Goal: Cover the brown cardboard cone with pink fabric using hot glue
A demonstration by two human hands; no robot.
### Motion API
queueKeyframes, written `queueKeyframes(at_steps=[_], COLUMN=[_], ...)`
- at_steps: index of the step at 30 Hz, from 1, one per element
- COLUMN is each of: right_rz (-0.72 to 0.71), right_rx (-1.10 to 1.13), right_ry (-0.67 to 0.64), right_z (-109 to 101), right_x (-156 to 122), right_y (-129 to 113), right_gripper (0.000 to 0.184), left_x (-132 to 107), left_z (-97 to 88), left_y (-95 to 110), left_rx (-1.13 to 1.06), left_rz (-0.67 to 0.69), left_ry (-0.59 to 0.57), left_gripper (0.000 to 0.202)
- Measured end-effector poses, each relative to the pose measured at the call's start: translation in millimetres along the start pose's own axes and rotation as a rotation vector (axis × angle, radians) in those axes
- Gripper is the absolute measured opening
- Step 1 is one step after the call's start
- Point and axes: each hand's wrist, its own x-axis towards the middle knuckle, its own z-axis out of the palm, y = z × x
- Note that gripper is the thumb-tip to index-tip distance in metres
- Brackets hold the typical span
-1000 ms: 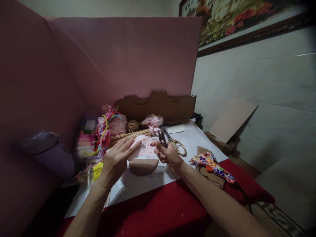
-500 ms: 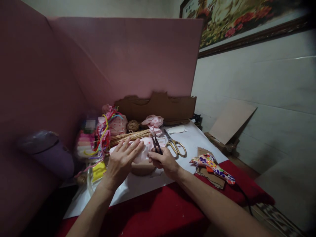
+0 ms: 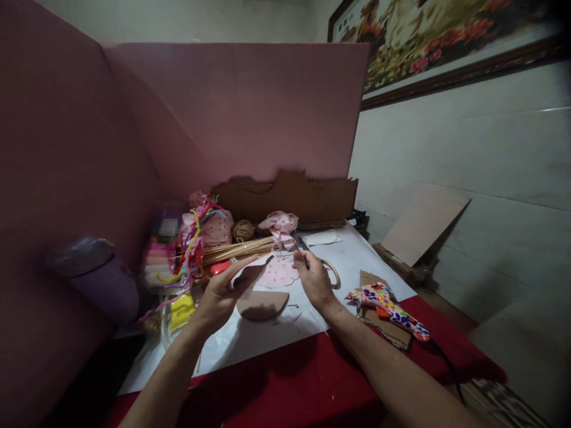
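My left hand [image 3: 220, 287] is closed on a thin pale piece [image 3: 243, 272], fabric or paper, lifted above the table with its underside in shadow. A small dark tip shows at its far end. My right hand [image 3: 314, 279] has its fingers pinched together just right of a pink dotted fabric piece [image 3: 280, 270] lying flat. A dark bit shows at those fingers, too small to name. Behind this hand lie gold-handled scissors [image 3: 334, 274], mostly covered. Below the hands, a brown rounded cardboard piece [image 3: 262, 305] rests on the white sheet [image 3: 241, 342].
To the left are pipe cleaners [image 3: 191, 232], a yellow block [image 3: 182, 310] and a purple bottle [image 3: 100, 285]. Thin sticks [image 3: 241, 248], a twine ball [image 3: 243, 230] and crumpled pink fabric [image 3: 281, 223] sit behind. A patterned glue gun [image 3: 388, 306] with a cord lies right on cardboard.
My hands have moved apart. The left has turned and raised the pale piece, uncovering the dotted fabric and brown cardboard. The black snips, earlier in my right hand, no longer show clearly.
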Motion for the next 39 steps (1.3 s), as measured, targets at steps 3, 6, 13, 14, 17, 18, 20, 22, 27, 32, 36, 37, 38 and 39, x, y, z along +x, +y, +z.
queueKeyframes(at_steps=[3, 6, 13, 14, 17, 18, 20, 22, 27, 32, 36, 37, 38, 39], right_rz=[-0.043, -0.115, -0.312, -0.332, -0.393, -0.414, -0.457, -0.496, -0.546, -0.551, -0.553, -0.558, -0.562, -0.563], right_rx=[0.12, 0.209, 0.195, 0.157, 0.061, 0.036, 0.0, -0.022, -0.086, -0.139, -0.167, -0.162, -0.155, -0.148], right_ry=[0.005, -0.05, -0.302, -0.318, -0.363, -0.38, -0.408, -0.42, -0.434, -0.415, -0.415, -0.419, -0.422, -0.426], right_z=[-1.1, -4.3, -19.9, -21.6, -24.6, -25.0, -25.1, -24.8, -24.7, -27.8, -29.4, -29.3, -29.1, -28.9], right_x=[0.8, 3.4, 8.2, 7.8, 5.4, 4.5, 2.8, 1.6, 0.0, -0.2, -0.1, -0.3, -0.4, -0.6], right_y=[1.0, 1.0, -6.0, -7.3, -11.3, -12.4, -14.1, -14.7, -15.4, -18.2, -18.1, -17.8, -17.6, -17.4], right_gripper=[0.048, 0.045, 0.036, 0.035, 0.031, 0.029, 0.026, 0.023, 0.02, 0.02, 0.021, 0.021, 0.02, 0.02], left_x=[-2.8, -5.0, -5.7, -5.5, -4.8, -4.7, -4.7, -5.0, -6.6, -6.6, -6.5, -6.7, -6.9, -7.1], left_z=[-1.6, -5.0, -10.8, -11.1, -11.3, -11.3, -11.3, -11.6, -12.6, -14.0, -16.6, -17.1, -17.5, -17.7], left_y=[4.2, 11.7, 20.8, 20.7, 21.1, 21.4, 21.9, 21.6, 17.4, 15.9, 15.8, 15.7, 15.4, 15.1], left_rx=[-0.361, -0.619, -0.848, -0.865, -0.892, -0.893, -0.883, -0.861, -0.807, -0.784, -0.758, -0.751, -0.745, -0.739], left_rz=[-0.223, -0.378, -0.572, -0.568, -0.556, -0.561, -0.576, -0.587, -0.624, -0.609, -0.586, -0.586, -0.589, -0.591], left_ry=[-0.068, -0.159, -0.37, -0.378, -0.416, -0.433, -0.464, -0.476, -0.485, -0.488, -0.482, -0.483, -0.482, -0.481], left_gripper=[0.05, 0.059, 0.07, 0.07, 0.069, 0.069, 0.068, 0.066, 0.066, 0.065, 0.064, 0.063, 0.063, 0.062])
